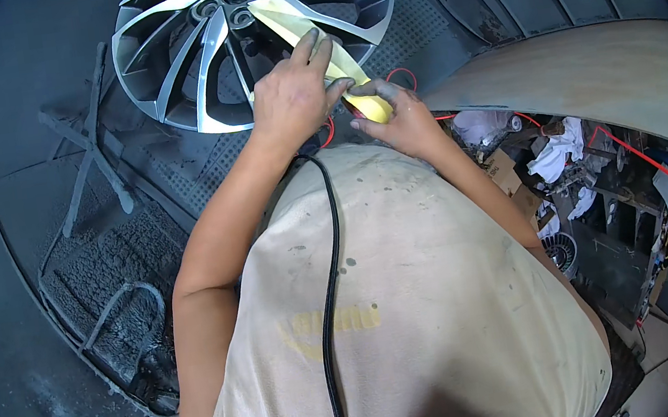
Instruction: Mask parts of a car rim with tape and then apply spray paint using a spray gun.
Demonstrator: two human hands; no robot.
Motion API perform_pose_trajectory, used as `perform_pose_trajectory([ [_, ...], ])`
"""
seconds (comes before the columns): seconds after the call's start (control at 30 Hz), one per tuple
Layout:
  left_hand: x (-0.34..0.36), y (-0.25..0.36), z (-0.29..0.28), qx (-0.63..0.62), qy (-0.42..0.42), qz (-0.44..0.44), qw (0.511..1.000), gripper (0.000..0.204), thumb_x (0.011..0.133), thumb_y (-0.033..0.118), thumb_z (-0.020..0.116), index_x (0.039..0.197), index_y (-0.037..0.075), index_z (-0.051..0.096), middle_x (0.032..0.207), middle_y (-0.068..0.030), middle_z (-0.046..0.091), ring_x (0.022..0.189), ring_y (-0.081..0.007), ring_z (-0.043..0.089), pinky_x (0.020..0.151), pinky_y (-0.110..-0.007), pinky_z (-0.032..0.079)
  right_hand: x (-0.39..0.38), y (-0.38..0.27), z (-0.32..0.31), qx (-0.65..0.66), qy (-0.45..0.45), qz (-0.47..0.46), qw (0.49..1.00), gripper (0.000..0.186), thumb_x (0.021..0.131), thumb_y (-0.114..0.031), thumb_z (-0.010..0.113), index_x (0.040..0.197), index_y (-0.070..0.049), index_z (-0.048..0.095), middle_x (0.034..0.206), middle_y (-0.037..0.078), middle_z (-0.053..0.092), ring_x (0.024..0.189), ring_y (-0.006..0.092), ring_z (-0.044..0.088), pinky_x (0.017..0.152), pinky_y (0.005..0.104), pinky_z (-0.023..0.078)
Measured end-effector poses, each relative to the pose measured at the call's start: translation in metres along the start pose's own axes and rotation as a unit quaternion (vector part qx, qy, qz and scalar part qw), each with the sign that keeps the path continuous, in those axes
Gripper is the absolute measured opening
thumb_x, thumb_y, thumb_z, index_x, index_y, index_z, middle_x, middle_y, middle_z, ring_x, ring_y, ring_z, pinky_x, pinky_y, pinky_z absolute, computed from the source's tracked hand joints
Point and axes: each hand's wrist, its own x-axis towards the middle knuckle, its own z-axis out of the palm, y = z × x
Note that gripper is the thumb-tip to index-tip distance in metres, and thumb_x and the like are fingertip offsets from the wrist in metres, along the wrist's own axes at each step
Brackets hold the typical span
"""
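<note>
A silver and dark grey alloy wheel (205, 99) lies ahead of me, its spokes fanning out from the hub. A pale yellow strip of masking tape (284, 19) runs from beside the hub along a spoke toward me. My left hand (295, 95) is over the near part of the wheel, with fingers bent onto the strip and the thumb at its lower end. My right hand (405, 119) grips the yellow roll of masking tape (372, 108) between thumb and fingers, just off the wheel's near edge. The left palm and the underside of the strip are hidden.
A dark perforated mat (201, 163) lies under the wheel. Crossed metal bars (93, 143) stand at left. A large curved panel (586, 70) reaches in from the right, above cluttered shelves (602, 190). A black cable (333, 276) hangs down my shirt; a red hose (657, 162) runs at right.
</note>
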Motion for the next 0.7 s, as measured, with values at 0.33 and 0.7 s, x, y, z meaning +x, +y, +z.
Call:
perform_pose_trajectory([
  [0.33, -0.009, -0.007, 0.009, -0.019, 0.027, 0.001, 0.999, 0.062, 0.08, 0.038, 0.075, 0.137, 0.019, 0.058, 0.137, -0.0086, 0.058, 0.078, -0.0248, 0.07, 0.064, -0.033, 0.056, 0.021, 0.025, 0.013, 0.164, -0.053, -0.008, 0.985, 0.034, 0.078, -0.009, 0.077, 0.111, -0.005, 0.067, 0.097, 0.006, 0.069, 0.081, 0.0143, 0.061, 0.074, 0.0281, 0.051],
  [0.7, -0.016, -0.007, 0.007, -0.088, 0.054, 0.051, 0.993, 0.051, 0.077, 0.028, 0.078, 0.125, 0.015, 0.066, 0.132, -0.0051, 0.061, 0.081, -0.0216, 0.069, 0.068, -0.031, 0.055, -0.022, 0.163, 0.01, 0.446, -0.117, 0.101, 0.881, 0.029, 0.077, 0.007, 0.069, 0.104, -0.002, 0.066, 0.102, 0.005, 0.065, 0.085, 0.0136, 0.058, 0.079, 0.0259, 0.048],
])
